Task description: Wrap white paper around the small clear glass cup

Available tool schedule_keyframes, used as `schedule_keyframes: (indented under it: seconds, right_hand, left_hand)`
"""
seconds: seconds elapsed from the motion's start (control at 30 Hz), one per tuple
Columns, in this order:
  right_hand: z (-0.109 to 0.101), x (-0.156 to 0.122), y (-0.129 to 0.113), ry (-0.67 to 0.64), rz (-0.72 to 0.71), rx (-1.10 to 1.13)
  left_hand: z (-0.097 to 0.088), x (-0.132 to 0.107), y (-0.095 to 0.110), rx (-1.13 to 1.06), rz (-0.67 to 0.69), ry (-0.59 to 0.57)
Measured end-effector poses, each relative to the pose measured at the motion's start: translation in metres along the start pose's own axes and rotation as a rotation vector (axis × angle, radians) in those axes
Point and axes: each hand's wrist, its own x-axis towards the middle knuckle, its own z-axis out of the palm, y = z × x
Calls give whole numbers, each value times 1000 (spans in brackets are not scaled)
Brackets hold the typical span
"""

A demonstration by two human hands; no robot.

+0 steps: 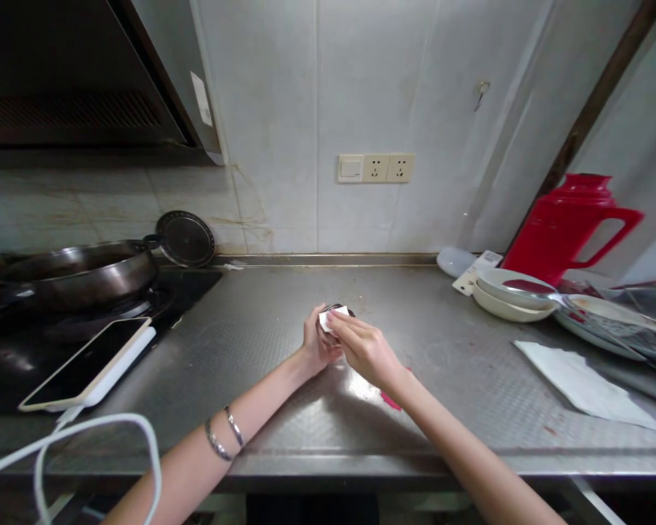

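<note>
My left hand (315,345) is wrapped around a small round container (352,313) with a dark rim, just above the middle of the steel counter. Most of this container is hidden by my fingers, so its exact kind is unclear. My right hand (369,350) pinches a small white piece (323,319) that looks like folded tissue. Its fingers press the piece against the top of the container. Below my right wrist, a bright pink scrap (392,400) lies on the counter, partly covered by the forearm.
To the left, a steel pan (87,273) sits on the black stove, with a phone (92,364) and white cable (142,419) nearer me. A red thermos jug (565,226), stacked bowls (503,310), a plate (595,339) and a white tissue (582,383) are at the right.
</note>
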Motion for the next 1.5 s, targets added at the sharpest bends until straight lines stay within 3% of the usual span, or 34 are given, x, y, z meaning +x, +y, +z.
schedule_keyframes:
  seconds: [0.1,0.33,0.4,0.57,0.67,0.77,1.0,1.13,1.3,1.5]
  right_hand:
    - [3,-4,-8,-24,-27,24]
    - [-4,-16,-9,-12,52,231]
    - [-9,-15,-6,45,176,305]
    - [-19,-4,12,357,688,349]
    - [-20,6,32,400,816,428]
    - [-14,12,53,407,863,463]
    - [10,2,79,397,1061,678]
    - [22,-4,82,377,1178,866]
    - [34,-1,72,348,1185,1113]
    - [36,3,63,285,1193,1329]
  left_hand:
    - [-3,0,3,-19,34,75]
    - [-6,2,15,35,59,-7]
    - [-8,3,19,59,59,-84]
    - [-10,4,24,186,45,-225]
    - [-6,0,22,311,59,-236]
    - [-1,-2,20,486,173,-201]
    - [-2,5,18,900,594,44]
    - [-8,10,16,993,740,27]
    - [-12,10,13,1120,860,-7]
    - [-17,14,10,1158,883,-88]
